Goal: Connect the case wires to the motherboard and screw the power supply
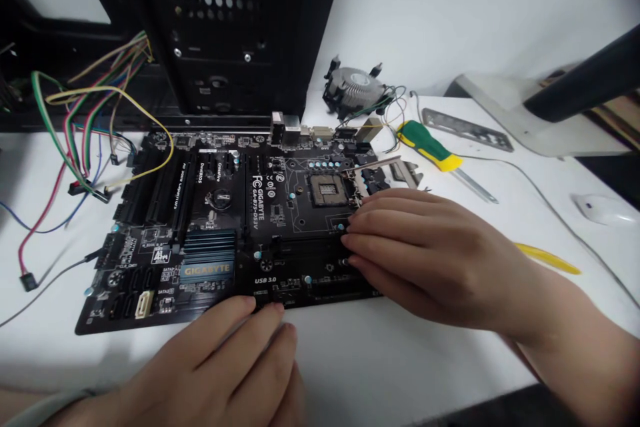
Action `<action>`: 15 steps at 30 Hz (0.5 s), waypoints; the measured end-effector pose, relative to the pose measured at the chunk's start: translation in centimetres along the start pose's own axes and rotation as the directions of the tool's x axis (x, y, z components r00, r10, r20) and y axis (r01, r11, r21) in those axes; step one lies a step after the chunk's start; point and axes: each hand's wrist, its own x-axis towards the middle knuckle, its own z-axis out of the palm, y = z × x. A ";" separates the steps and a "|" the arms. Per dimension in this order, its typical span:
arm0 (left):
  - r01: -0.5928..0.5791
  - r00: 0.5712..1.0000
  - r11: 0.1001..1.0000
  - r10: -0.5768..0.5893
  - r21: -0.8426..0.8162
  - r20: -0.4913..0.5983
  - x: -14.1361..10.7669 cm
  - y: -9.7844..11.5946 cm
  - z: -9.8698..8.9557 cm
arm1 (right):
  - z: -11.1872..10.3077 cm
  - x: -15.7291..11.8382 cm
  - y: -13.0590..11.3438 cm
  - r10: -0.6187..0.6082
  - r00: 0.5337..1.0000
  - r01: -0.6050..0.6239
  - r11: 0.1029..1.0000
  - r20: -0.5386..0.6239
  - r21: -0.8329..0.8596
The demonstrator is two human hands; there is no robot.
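Note:
A black motherboard (255, 213) lies flat on the white table, marked GIGABYTE. Its CPU socket (328, 191) is exposed, and the metal load plate (400, 170) stands raised at the socket's right. My right hand (425, 253) reaches over the board's right part, fingers bent together with the tips just beside the socket; what they grip, if anything, is hidden. At the front edge of the board, my left hand (225, 363) rests with its fingers stretched out, tips at the edge below the blue heatsink (210, 255). No object shows in it.
Behind the board stands a black computer case (240, 27), with loose coloured cables (85, 127) hanging at left. A CPU cooler (356, 88), a green-yellow screwdriver (430, 145), a metal I/O shield (467, 129), a yellow tool (547, 257) and a white mouse (605, 209) lie to the right.

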 end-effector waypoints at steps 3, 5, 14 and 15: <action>0.002 1.000 1.000 -0.002 -0.006 0.000 -0.1 -0.1 -0.1 | 0.0 0.0 0.0 0.000 1.000 0.000 1.000 0.003 -0.003; -0.008 1.000 1.000 0.008 -0.001 0.016 -0.3 -0.1 -0.3 | 0.0 0.0 0.0 -0.002 1.000 0.002 1.000 0.006 -0.007; -0.038 0.996 0.999 0.037 0.003 0.079 -1.0 0.0 -0.5 | 0.1 0.0 -0.1 -0.011 1.000 0.012 1.000 0.020 -0.007; -0.045 0.995 0.999 0.045 0.004 0.092 -1.0 0.0 -0.5 | 0.0 0.0 -0.1 -0.011 1.000 0.011 1.000 0.025 -0.003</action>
